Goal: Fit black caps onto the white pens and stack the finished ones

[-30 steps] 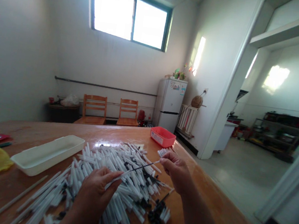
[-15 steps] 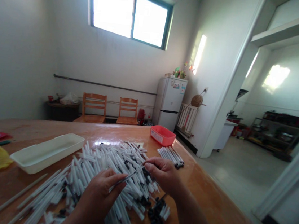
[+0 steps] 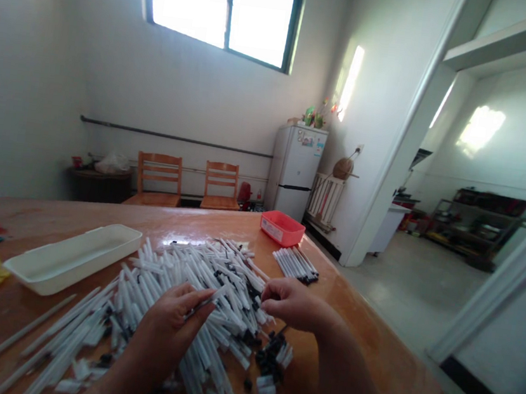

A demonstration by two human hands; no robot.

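Pinching a slim pen part (image 3: 199, 304) half hidden by its fingers, the left hand (image 3: 164, 332) is closed over a heap of white pens (image 3: 216, 300) at lower centre, the heap cut off by the bottom edge. The right hand (image 3: 292, 306) rests at the heap's right side, fingertips together; whether they hold anything can't be made out. Black pen parts (image 3: 272, 358) lie lower right; a neat pen bundle (image 3: 295, 265) lies above.

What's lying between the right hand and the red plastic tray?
Head view: a small bunch of white pens lies between the right hand and the red plastic tray.
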